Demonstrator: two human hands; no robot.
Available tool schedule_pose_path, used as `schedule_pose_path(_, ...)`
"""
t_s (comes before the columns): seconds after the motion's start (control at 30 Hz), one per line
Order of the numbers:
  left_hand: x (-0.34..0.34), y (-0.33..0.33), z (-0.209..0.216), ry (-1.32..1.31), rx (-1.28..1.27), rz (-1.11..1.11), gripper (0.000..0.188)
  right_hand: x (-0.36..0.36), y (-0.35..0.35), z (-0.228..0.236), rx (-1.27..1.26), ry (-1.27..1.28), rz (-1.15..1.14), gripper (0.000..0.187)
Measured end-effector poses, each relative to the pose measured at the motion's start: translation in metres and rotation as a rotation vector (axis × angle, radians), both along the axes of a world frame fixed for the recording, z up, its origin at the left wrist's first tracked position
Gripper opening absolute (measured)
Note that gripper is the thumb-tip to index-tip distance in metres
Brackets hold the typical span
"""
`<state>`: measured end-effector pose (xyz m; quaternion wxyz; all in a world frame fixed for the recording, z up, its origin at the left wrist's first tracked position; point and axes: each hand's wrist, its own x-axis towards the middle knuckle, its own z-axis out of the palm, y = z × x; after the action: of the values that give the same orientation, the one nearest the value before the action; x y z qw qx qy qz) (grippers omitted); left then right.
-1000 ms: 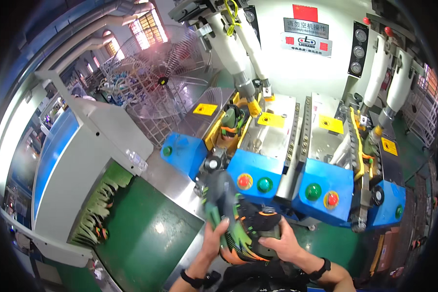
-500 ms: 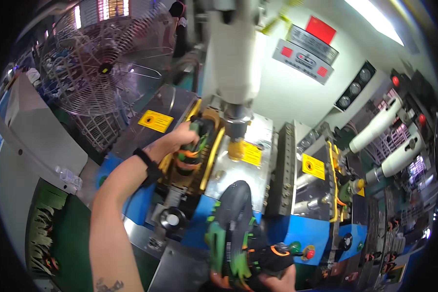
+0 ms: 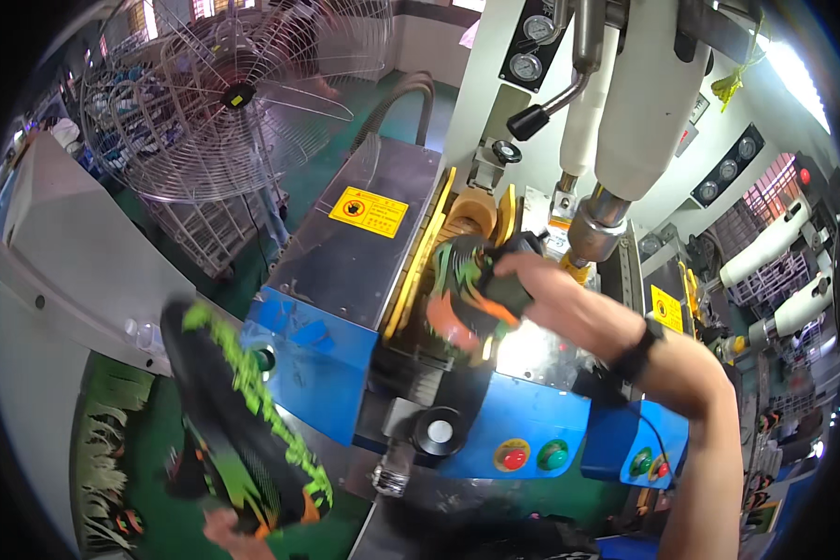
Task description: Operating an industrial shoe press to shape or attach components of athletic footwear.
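Observation:
My left hand, low at the left, is closed on a sneaker, black with bright green and orange parts. That sneaker is held tilted, its sole edge toward the machine. My right hand grips a second black, green and orange sneaker, which is over the slot between the yellow pads of a press. Some of its fingers are hidden by the shoe, and the picture is smeared there. A black band circles my right wrist.
A white press cylinder with a metal tip hangs right of the slot. Red and green buttons sit on the blue front panel. A large wire-caged fan stands at the far left. A black roller knob juts out below the slot.
My left hand has left the press and now holds a sneaker at the lower left. My right hand has come up to the slot with a sneaker. The view has shifted.

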<state>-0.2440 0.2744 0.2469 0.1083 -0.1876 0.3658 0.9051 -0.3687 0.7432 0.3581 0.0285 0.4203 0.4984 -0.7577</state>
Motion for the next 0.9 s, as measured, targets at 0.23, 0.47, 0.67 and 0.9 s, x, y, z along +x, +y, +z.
schedule_pose_path(0.23,0.145,-0.032,-0.021,-0.605,-0.155,0.451,0.035,-0.072,0.011,-0.015,0.666,-0.095,0.086,0.045)
schedule_pose_path(0.47,0.182,0.021,-0.036,-0.755,-0.455,-0.156,0.073,-0.073,-0.039,-0.092,1.288,-0.119,0.109,0.053)
schedule_pose_path(0.67,0.239,0.028,-0.106,-0.209,-1.166,-0.398,0.083,-0.072,-0.03,-0.08,1.189,-0.195,-0.011,0.052)
schedule_pose_path(0.9,0.228,0.059,-0.108,0.026,-1.04,-0.29,0.078,-0.081,-0.041,-0.079,1.083,-0.278,0.112,0.069)
